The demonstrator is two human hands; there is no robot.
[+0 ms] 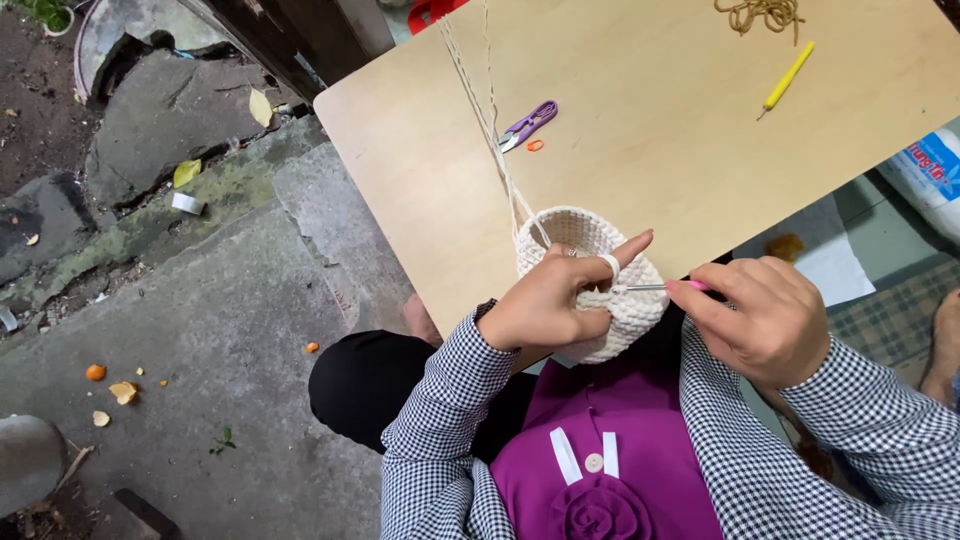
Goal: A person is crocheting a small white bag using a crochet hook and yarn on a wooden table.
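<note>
Crocheted cream basket [600, 300] sits betw. both hands, gripped by left hand [548, 305], yarn [495, 130] looped over its index finger. Right hand [765, 318] pinches pink-handled crochet hook [655, 287], tip at basket rim. Purple snips [527, 125] lie well beyond left hand on table [640, 120].

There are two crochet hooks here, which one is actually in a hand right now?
The pink-handled hook, held by the right hand against the cream crocheted basket. The yellow-handled hook lies untouched on the table.

Wooden table [650, 120] over cracked concrete ground [200, 300]
</note>
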